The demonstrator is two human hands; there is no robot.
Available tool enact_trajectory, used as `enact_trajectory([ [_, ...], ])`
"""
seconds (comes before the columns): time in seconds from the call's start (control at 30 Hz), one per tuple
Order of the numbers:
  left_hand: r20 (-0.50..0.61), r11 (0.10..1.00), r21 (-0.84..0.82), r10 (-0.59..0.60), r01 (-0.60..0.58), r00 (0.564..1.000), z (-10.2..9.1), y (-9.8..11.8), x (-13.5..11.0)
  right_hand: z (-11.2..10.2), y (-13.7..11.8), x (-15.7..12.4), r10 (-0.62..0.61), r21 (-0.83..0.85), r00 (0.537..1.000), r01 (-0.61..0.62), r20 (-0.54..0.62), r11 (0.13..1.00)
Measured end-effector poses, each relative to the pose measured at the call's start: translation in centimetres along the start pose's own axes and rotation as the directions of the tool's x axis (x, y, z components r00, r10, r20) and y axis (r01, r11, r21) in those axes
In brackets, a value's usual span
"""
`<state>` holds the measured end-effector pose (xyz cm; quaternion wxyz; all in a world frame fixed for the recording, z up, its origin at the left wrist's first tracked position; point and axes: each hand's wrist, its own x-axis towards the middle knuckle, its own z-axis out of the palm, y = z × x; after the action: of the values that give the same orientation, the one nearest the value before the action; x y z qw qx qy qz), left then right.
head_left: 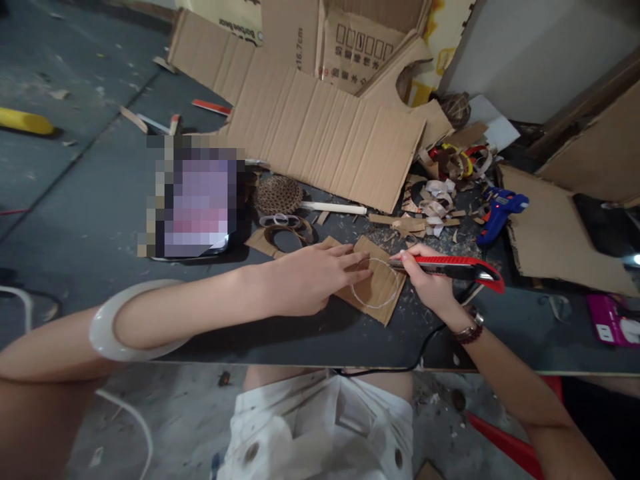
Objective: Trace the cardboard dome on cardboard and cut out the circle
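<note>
My left hand (313,279) lies flat with its fingers spread, pressing on a brown piece of corrugated cardboard (381,301) on the dark tabletop. A thin pale circle (375,307) is marked on this piece, just beyond my fingertips. My right hand (425,283) grips a red utility knife (450,268). Its blade end rests at the upper edge of the circle, touching or almost touching the cardboard. The blade itself is too small to make out. A pale bangle circles my left forearm, and a watch sits on my right wrist.
A large corrugated cardboard sheet (320,133) lies behind, with a blue glue gun (500,213) to the right. Cardboard curls (435,207), a coiled cardboard disc (279,195) and a white stick (335,209) lie nearby. A blurred tablet (197,200) stands left. The table's front edge (320,365) runs below my arms.
</note>
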<state>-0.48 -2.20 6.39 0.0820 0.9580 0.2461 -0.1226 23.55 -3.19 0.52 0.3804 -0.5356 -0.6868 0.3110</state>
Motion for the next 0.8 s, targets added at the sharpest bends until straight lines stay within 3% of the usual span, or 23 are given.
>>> enact_trajectory([
  [0.17, -0.013, 0.992, 0.044, -0.115, 0.115, 0.993, -0.4, 0.0, -0.2, -0.1, -0.2, 0.1, 0.060, 0.072, 0.998, -0.058, -0.023, 0.996],
  [0.37, -0.034, 0.989, 0.092, -0.111, 0.114, 0.993, -0.5, 0.2, -0.4, -0.7, -0.4, 0.4, 0.224, 0.259, 0.971, -0.195, -0.089, 0.946],
  [0.8, -0.179, 0.971, 0.214, -0.066, 0.104, 0.982, -1.0, 1.6, -1.6, -1.3, -1.4, -0.1, 0.114, 0.346, 0.989, -0.140, 0.094, 0.928],
])
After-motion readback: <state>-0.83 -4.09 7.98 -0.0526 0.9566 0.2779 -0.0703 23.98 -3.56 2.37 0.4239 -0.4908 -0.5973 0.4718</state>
